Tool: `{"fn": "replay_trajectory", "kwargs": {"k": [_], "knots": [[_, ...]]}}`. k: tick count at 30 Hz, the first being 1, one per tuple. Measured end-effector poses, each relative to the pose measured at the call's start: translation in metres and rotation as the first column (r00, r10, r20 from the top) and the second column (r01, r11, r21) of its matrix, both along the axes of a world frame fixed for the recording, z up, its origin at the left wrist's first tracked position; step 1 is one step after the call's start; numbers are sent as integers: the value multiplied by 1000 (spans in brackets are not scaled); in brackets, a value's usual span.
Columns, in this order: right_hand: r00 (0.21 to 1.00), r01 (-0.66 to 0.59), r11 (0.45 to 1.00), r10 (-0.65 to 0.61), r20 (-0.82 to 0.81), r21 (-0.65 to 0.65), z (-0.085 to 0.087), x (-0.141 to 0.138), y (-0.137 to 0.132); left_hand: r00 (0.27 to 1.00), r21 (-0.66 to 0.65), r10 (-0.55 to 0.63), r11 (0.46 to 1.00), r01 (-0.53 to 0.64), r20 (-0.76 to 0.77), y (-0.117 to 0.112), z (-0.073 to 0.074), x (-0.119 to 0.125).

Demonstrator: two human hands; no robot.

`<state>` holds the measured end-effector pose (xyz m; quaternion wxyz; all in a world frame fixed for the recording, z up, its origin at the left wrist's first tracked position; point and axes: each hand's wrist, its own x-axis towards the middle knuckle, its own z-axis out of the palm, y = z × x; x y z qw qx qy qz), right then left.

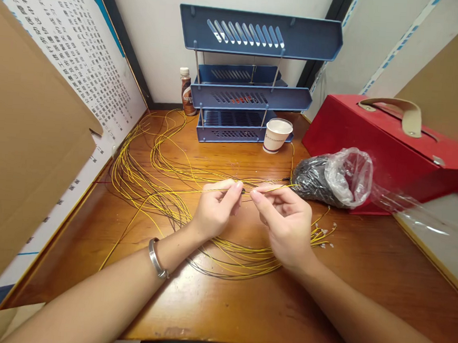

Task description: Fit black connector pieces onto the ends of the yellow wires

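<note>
We see the left hand (216, 208) and right hand (284, 218) raised just above the tabletop (242, 304), each closed in a fingertip pinch on one thin yellow wire (196, 190). Its long axis runs sideways between the hands, trailing left. Loose yellow coils (152, 186) lie beneath; a plastic bag (334, 177) sits beyond the right hand.

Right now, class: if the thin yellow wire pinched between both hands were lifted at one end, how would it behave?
The thin yellow wire would probably droop: its like lie in loose loops on the wooden desk. It looks light, pinched by left hand and right hand. It may snag the tangled yellow wire pile.
</note>
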<state>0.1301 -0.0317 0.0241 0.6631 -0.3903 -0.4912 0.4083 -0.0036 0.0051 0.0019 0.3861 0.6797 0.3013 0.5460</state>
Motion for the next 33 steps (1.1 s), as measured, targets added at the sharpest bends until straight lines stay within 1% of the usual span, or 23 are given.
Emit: {"fn": "replay_trajectory", "kwargs": {"k": [7,10,12,15,17,23,28,33], "knots": [[994,-3,996,12,107,-87,-6,1,2,999,-8,-32,999,32,-2,0,-2,0],[994,-11,994,22,107,-105,-4,1,1,999,-21,-32,999,32,-1,-1,-2,0],[998,-8,997,13,66,-78,-1,1,-1,1000,-18,-20,1000,20,-13,-1,-1,0],[1000,3,1000,-3,-13,17,3,-1,-3,1000,-10,3,1000,-3,-30,-2,0,0],[1000,5,999,-4,-22,53,4,-2,-4,999,-4,19,1000,-19,-29,-2,1,-1],[993,22,999,-18,115,-31,-5,-1,-2,1000,4,20,1000,-20,-23,-2,-1,-1],[988,60,998,-60,143,7,-6,1,-2,997,-4,62,998,-63,-50,-3,1,0],[982,61,998,-63,181,17,-8,1,-3,997,-6,67,998,-67,-44,-2,2,0]]}}
